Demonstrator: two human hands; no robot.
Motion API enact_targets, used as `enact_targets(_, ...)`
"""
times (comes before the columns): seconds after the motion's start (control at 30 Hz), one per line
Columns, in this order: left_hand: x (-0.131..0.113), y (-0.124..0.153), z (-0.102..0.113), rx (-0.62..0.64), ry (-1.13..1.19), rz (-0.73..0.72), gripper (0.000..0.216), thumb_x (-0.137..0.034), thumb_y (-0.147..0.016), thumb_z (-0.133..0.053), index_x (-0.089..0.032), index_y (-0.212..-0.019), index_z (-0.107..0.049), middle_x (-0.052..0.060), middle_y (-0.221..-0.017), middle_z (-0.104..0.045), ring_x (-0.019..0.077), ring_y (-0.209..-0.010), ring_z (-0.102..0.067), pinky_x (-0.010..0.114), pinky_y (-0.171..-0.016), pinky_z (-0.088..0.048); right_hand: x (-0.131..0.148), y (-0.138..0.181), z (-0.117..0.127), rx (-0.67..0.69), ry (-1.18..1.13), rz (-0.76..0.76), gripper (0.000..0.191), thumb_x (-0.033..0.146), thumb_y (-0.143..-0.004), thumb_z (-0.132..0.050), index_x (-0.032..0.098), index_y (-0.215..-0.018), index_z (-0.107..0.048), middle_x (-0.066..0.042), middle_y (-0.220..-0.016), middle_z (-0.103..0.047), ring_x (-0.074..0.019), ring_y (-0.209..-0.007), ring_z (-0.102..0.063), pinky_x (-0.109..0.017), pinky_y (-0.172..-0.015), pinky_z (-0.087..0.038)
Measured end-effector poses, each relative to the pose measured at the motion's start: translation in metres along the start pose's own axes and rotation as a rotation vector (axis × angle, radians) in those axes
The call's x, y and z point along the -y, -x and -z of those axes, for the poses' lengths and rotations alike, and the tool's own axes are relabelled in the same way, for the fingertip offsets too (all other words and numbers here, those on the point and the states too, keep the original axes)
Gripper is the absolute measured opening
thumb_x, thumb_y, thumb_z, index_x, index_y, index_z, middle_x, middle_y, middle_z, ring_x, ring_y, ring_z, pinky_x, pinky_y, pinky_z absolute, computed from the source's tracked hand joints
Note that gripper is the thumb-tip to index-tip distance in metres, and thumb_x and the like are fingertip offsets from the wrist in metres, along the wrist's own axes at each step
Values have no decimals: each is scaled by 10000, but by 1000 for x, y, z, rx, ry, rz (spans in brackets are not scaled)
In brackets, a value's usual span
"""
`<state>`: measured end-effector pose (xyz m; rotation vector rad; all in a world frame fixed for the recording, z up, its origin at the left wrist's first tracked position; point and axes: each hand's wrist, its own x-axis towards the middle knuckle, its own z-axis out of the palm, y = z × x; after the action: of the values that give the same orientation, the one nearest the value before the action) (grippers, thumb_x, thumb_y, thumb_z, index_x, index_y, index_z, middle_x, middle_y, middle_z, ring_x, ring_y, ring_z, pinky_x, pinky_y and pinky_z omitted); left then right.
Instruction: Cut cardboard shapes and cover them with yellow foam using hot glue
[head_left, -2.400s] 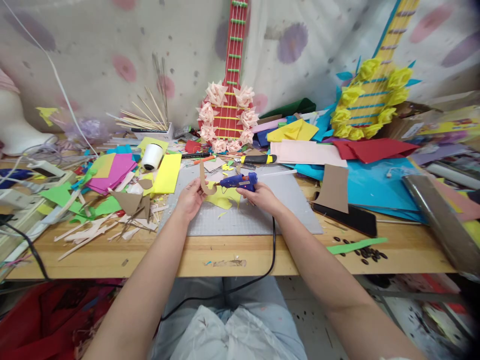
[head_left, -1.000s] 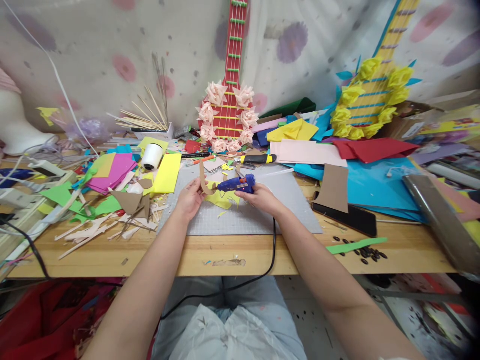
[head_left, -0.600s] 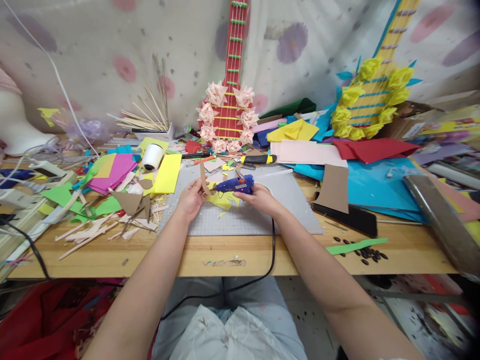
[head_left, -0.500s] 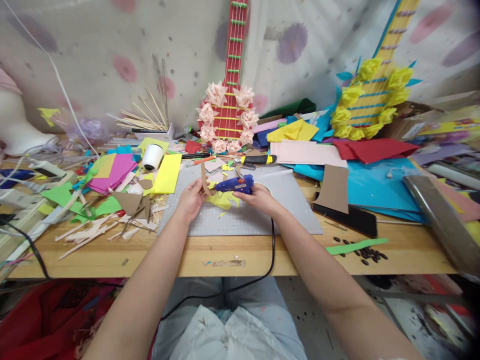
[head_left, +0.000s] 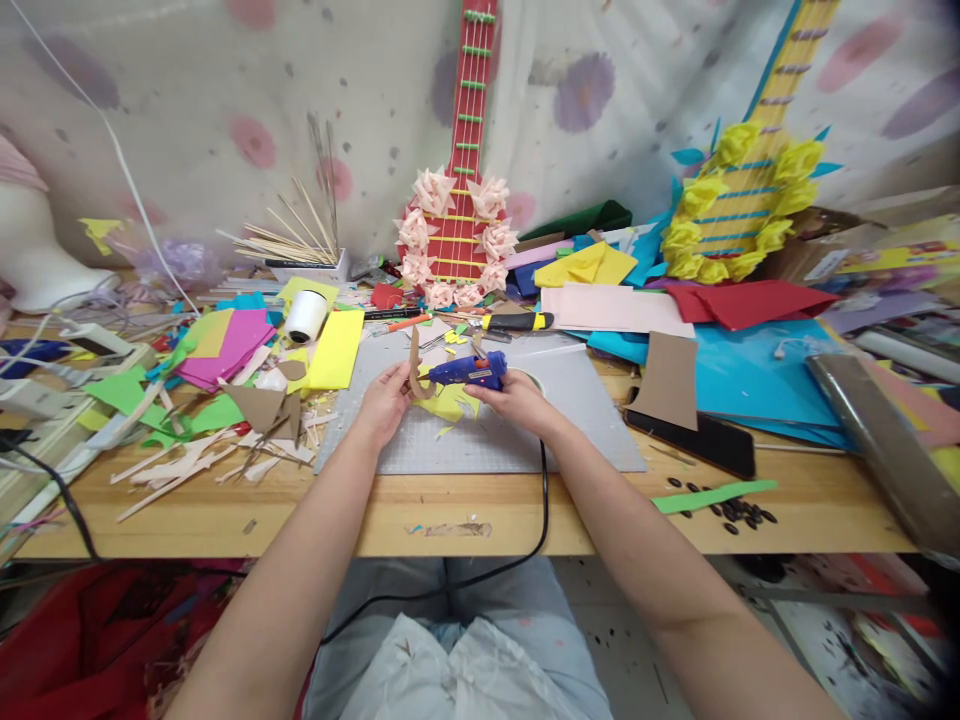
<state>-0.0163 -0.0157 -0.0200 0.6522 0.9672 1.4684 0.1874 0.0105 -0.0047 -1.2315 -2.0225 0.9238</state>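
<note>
My left hand (head_left: 384, 402) pinches a curved brown cardboard piece (head_left: 415, 366) upright over the grey cutting mat (head_left: 585, 420). My right hand (head_left: 514, 400) grips a blue glue gun (head_left: 471, 371), its nozzle pointing left at the cardboard piece. A yellow paper scrap (head_left: 450, 403) lies on the mat under both hands. The gun's black cord (head_left: 541, 500) drops over the table's front edge.
Coloured paper sheets cover the table left and right. A white roll (head_left: 305, 315), a yellow-handled knife (head_left: 517, 321), a black phone (head_left: 694, 438), dark seeds (head_left: 731, 505) and wood strips (head_left: 180, 465) lie around. Two paper guitars (head_left: 457, 230) lean on the wall.
The glue gun has shifted a little left and tilted toward the cardboard piece. My left hand has turned the piece slightly. The view has dipped a little.
</note>
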Motion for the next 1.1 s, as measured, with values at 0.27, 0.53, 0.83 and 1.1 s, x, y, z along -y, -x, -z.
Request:
enact_targets(0.27,-4,1,0,57,-37,59,175,-256,-723,-652,-117,-826,-678,62,-790,-697,135,-722,-631,243,-672,-478,1,1,1,-66,-13,-20,355,485,-716,-580,207,-920,-665,-22,-840,-679,-173,-787,-596,-282,-720,-446)
enact_targets(0.53,-4,1,2,96,-56,97,143,-246,-741,-636,-120,-793,-679,59,-780,-696,130,-686,-625,239,-661,-477,1,0,3,-74,-35,-38,316,477,-723,-581,217,-875,-674,-19,-867,-698,-184,-801,-617,-284,-729,-454)
enact_targets(0.83,-5,0,3,107,-85,126,174,-255,-745,-625,-113,-824,-688,64,-796,-693,134,-703,-623,256,-697,-481,-12,-6,-1,-100,-81,-3,382,489,-741,-577,218,-997,-657,-34,-982,-696,-194,-890,-628,-314,-796,-460)
enact_targets(1.1,-4,-2,6,99,-96,142,174,-270,-735,-628,-126,-804,-697,58,-807,-687,135,-731,-606,253,-704,-464,-15,-11,-2,-134,-106,-48,395,515,-729,-585,226,-988,-660,-41,-980,-698,-201,-889,-632,-339,-816,-463)
